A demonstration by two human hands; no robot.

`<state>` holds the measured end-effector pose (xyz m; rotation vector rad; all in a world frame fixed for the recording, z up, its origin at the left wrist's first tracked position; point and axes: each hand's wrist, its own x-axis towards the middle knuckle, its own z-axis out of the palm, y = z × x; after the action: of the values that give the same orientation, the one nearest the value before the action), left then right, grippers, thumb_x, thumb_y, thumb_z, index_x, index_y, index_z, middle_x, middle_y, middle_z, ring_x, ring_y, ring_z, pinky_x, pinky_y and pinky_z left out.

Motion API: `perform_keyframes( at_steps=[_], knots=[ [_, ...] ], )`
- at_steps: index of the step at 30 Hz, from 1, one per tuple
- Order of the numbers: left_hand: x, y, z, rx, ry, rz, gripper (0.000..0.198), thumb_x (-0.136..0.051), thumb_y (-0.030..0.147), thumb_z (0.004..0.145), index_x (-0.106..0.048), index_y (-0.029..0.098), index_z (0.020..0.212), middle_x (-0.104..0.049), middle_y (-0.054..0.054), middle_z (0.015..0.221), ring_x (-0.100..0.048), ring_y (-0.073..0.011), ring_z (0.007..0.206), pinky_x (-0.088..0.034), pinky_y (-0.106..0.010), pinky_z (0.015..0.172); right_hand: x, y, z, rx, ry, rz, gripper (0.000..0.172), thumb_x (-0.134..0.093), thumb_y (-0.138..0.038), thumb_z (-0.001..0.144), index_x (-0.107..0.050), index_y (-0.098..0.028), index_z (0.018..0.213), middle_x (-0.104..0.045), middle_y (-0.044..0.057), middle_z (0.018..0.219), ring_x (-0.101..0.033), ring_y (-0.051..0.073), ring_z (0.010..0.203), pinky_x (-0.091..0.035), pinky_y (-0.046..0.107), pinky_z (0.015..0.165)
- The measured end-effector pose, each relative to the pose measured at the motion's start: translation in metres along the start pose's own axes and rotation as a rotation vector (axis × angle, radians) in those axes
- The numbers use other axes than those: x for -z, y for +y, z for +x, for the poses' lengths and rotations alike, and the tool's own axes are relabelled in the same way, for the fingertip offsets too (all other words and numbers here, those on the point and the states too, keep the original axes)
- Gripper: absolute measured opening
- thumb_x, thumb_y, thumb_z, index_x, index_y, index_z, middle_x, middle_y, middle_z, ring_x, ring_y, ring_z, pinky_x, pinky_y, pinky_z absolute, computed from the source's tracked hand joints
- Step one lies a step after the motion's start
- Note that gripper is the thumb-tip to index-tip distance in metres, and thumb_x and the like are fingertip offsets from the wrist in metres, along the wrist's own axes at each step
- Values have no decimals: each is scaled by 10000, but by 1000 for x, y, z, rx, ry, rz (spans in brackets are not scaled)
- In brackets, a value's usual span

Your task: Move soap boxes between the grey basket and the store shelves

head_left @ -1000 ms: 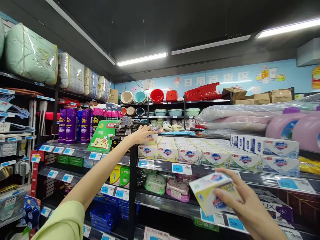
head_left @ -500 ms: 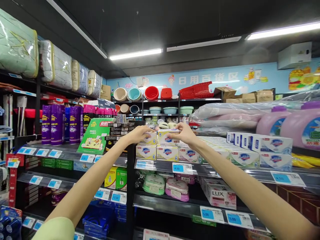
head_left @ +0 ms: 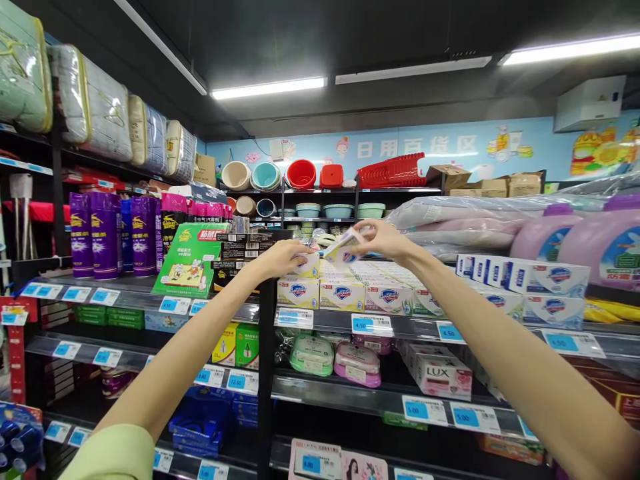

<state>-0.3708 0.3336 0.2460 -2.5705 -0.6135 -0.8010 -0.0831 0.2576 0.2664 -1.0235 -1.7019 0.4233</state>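
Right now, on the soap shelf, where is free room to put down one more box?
Free room: on top of the soap rows, between the left hand and the stacked white boxes. The shelf front is packed edge to edge. The right hand holds a soap box.

ceiling (head_left: 320,40): dark, with lit tube lights (head_left: 267,87)
far wall (head_left: 525,143): pale blue, cartoon signage
shelving (head_left: 265,373): black racks with blue price tags (head_left: 371,325)

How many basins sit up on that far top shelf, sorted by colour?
Cream basin: 1
Light blue basin: 1
Red basin: 1
Total: 3

Nearer, the left hand rests on a soap box and the right hand holds a tilted soap box.
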Motion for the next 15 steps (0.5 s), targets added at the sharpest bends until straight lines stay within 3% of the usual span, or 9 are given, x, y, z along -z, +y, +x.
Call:
perform_keyframes(
  at_steps=[3, 5, 8, 11, 15],
  knots=[
    [-2, -2, 0, -5, 2, 13, 401, -513, 228, 981, -672, 166, 1343, -708, -132, 1183, -672, -274, 1086, -503, -385, 986, 5, -7, 8, 102, 117, 128, 737, -958, -357, 516, -590, -176, 1129, -761, 104, 937, -701, 252, 845, -562, 393, 752],
    [-3, -3, 0, -13, 7, 13, 402, -514, 233, 983, -672, 157, 1346, -705, -137, 1173, -673, -281, 1083, -503, -390, 985, 5, -11, 13, 163, 100, 68, 687, -928, -361, 554, -608, -173, 1132, -759, 107, 974, -695, 259, 890, -548, 383, 765],
    [-3, -4, 0, -13, 9, 23, 405, -509, 229, 983, -672, 152, 1346, -707, -138, 1169, -669, -283, 1092, -499, -393, 996, -5, -17, 21, 266, -180, -249, 470, -853, -380, 634, -698, -156, 1018, -744, 75, 959, -654, 238, 877, -493, 336, 748],
    [-1, -1, 0, 12, -1, 50, 410, -500, 216, 974, -678, 155, 1338, -711, -133, 1158, -671, -274, 1070, -506, -385, 987, -21, -20, 28, 311, -518, -604, 316, -757, -432, 709, -751, -159, 868, -663, -1, 763, -530, 163, 711, -362, 291, 642],
    [-1, 6, -2, 33, -6, 103, 441, -471, 184, 951, -676, 159, 1341, -707, -126, 1186, -669, -275, 1079, -510, -385, 985, -39, -14, 34, 345, -543, -765, 312, -676, -446, 760, -759, -163, 861, -556, -30, 664, -402, 128, 646, -265, 290, 608]
  ],
)
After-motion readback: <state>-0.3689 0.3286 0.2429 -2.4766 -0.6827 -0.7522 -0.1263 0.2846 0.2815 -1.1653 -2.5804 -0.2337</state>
